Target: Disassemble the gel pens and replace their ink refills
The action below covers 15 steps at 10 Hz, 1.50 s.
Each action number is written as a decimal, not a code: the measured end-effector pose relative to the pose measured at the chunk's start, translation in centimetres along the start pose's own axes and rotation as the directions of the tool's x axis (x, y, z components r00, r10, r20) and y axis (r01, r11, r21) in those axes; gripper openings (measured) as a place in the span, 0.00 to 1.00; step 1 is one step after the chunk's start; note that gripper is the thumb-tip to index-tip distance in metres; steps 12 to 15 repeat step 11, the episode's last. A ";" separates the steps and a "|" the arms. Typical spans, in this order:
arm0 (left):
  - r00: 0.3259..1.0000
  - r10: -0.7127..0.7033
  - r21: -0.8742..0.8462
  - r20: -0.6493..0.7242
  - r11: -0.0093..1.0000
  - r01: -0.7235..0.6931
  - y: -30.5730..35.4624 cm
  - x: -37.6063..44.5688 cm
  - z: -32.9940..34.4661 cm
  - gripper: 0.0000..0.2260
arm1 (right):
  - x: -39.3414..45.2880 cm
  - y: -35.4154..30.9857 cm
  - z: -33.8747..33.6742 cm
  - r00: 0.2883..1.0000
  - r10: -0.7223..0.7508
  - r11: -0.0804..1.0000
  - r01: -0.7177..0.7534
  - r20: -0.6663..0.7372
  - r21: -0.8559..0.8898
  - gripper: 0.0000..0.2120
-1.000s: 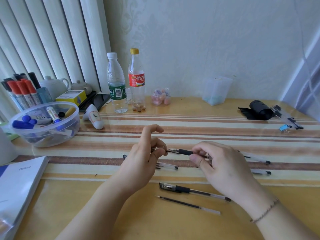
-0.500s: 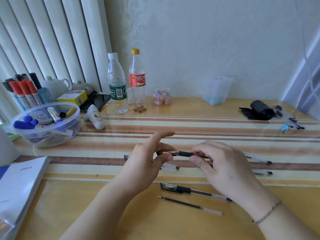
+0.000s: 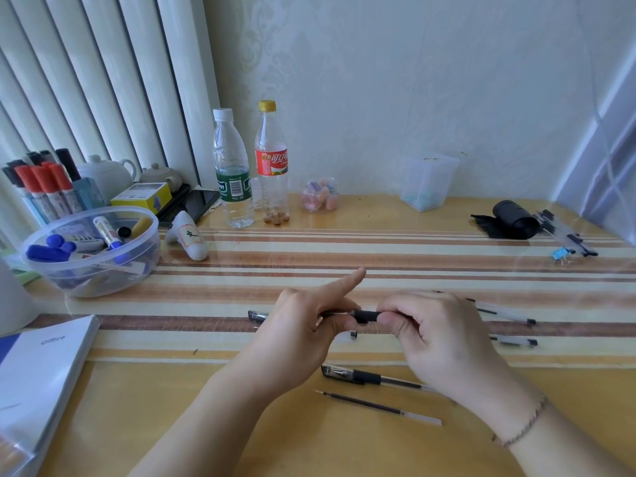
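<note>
Both hands hold one gel pen (image 3: 367,315) with a black grip, level above the striped mat. My right hand (image 3: 433,335) pinches its grip and barrel. My left hand (image 3: 303,328) closes thumb and middle fingers on the pen's tip end, the index finger pointing out straight. A capped gel pen (image 3: 364,376) lies on the table below the hands, and a loose ink refill (image 3: 378,407) lies just nearer me. Two clear pens (image 3: 506,313) (image 3: 514,340) show right of my right hand. Another pen's cap end (image 3: 257,316) pokes out left of my left hand.
A plastic bowl of markers (image 3: 91,253) stands at the left, a white booklet (image 3: 38,373) lower left. Two bottles (image 3: 232,173) (image 3: 272,163), a small jar (image 3: 318,196) and a clear tub (image 3: 426,182) line the back. A black roll (image 3: 512,222) and more pens (image 3: 568,237) sit far right.
My left hand has slid along the pen's tip toward the grip and its index finger has straightened out. The pen and both hands have sunk slightly toward the mat.
</note>
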<state>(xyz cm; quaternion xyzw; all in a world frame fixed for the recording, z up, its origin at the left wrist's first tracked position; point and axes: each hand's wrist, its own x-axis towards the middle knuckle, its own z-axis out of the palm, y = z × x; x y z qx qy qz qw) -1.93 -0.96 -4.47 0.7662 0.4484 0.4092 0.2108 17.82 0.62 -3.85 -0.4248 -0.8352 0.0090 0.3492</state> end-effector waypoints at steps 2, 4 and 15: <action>0.999 -0.007 0.052 0.053 0.999 0.004 -0.5 0.0 -1.1 0.34 | 0.2 0.0 0.2 0.964 0.129 0.991 -0.131 0.231 -0.007 0.08; 0.874 -0.362 0.331 -0.325 0.822 0.463 -4.5 0.0 -3.6 0.15 | 1.9 0.6 -0.2 0.900 0.376 0.917 -0.396 0.223 0.053 0.07; 0.896 -0.359 0.382 -0.261 0.814 0.437 -3.8 -0.1 -3.3 0.09 | 7.8 1.0 5.5 0.850 0.342 0.931 -0.364 0.400 -0.022 0.07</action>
